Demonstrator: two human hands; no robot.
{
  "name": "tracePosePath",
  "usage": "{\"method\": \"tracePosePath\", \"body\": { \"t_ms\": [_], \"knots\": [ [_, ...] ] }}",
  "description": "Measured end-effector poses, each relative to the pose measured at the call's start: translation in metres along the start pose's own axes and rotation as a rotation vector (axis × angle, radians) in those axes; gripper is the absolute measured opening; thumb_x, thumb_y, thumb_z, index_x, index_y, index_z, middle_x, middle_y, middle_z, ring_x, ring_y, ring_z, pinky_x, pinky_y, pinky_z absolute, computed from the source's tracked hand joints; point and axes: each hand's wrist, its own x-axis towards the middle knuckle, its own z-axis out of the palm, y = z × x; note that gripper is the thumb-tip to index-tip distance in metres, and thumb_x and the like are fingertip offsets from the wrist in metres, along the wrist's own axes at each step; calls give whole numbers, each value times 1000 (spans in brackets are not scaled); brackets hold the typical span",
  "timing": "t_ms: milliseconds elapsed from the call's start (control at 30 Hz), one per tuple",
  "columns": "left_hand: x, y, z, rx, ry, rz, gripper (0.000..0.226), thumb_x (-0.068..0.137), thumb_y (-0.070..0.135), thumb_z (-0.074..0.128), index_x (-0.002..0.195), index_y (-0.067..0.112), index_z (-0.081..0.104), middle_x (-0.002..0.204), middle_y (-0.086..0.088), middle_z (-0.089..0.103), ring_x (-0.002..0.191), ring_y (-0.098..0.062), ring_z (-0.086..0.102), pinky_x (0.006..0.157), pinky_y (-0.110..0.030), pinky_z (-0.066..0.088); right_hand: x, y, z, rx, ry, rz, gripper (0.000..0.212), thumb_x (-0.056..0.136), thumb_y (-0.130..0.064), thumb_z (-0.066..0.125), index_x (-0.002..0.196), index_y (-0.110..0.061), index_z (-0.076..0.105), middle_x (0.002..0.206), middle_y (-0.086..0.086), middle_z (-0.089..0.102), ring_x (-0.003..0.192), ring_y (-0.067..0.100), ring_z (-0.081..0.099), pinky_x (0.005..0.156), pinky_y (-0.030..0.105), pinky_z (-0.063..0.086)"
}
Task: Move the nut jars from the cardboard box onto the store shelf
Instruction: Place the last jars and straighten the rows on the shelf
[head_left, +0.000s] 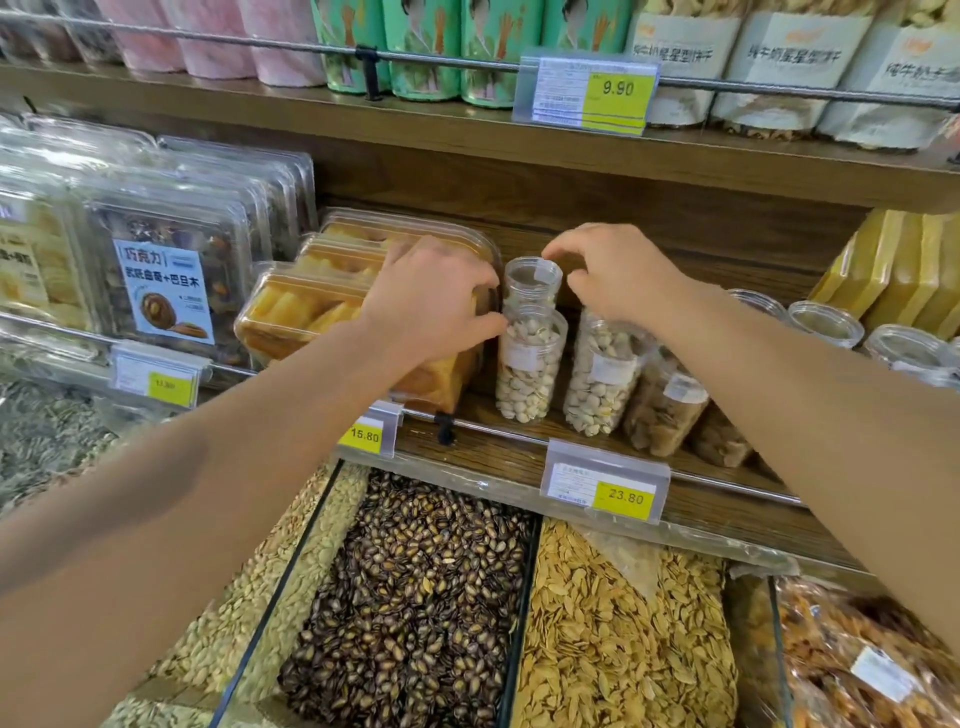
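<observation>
Two hands at a stack of pistachio jars on the wooden shelf (519, 447).

From the left: clear pastry boxes (306, 312), then the left hand (436, 301), fingers curled, thumb touching the lower pistachio jar (527, 364). An upper jar (532, 283) sits stacked on it. The right hand (618, 275) has fingers bent at the upper jar's lid; whether they grip is unclear. A second pistachio jar (602, 374) stands beside it.

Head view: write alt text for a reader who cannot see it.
Two bare arms reach to a wooden store shelf: the left hand touches a front pistachio jar, and the right hand pinches the lid rim of the jar behind it. More nut jars stand to the right, boxed pastries to the left, open seed bins below.
</observation>
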Motion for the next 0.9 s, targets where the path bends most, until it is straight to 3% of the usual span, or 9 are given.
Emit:
{"method": "tracePosePath", "body": {
  "t_ms": [100,200,300,400,567,700,833,900],
  "knots": [
    [1,-6,3,-88,52,-12,45,84,51,53,120,27,65,122,3,65,118,-26,53,103,-53,39,24,1,16,-80,-141,-21,59,87,1,53,139,-27,52,141,5,51,127,28,48,103,44,43],
    [4,-12,3,-123,110,-9,50,82,50,48,121,26,65,124,2,65,118,-26,54,103,-50,40,32,9,24,-125,-185,-85,44,96,-18,50,139,-21,52,140,6,51,128,27,47,104,36,39],
    [7,-14,5,-132,130,-4,47,85,44,53,127,24,62,130,2,62,122,-25,52,107,-47,37,35,13,29,-194,-93,-92,38,95,-21,53,132,-22,59,129,8,54,117,30,50,91,37,42],
    [6,-13,3,-129,130,4,47,88,42,55,132,25,58,134,3,60,126,-23,49,110,-45,33,34,13,25,-168,21,-89,30,91,-38,61,116,-24,67,115,4,58,107,27,50,81,37,45],
    [7,-12,4,-123,133,16,47,89,40,56,133,24,57,136,4,58,130,-20,46,112,-44,29,29,13,21,-89,-102,-145,43,89,-10,56,131,-21,60,127,8,60,116,31,55,97,44,45],
    [8,-12,5,-106,118,13,47,89,41,56,133,25,57,137,4,57,131,-20,45,112,-44,28,27,17,24,-110,-44,-119,38,91,-11,56,128,-20,62,119,9,64,109,31,59,88,36,46],
    [8,-10,3,-100,107,19,47,89,40,57,133,25,57,137,4,58,131,-20,45,112,-45,29,16,16,19,-57,-29,-96,41,92,-16,59,132,-21,58,131,6,57,117,26,54,95,37,45],
    [7,-6,0,-111,100,10,46,90,39,57,133,25,57,136,4,58,131,-20,46,112,-44,28,2,16,12,-1,62,-51,36,93,-19,58,129,-21,60,130,4,56,115,23,54,94,37,45]
  ]
}}
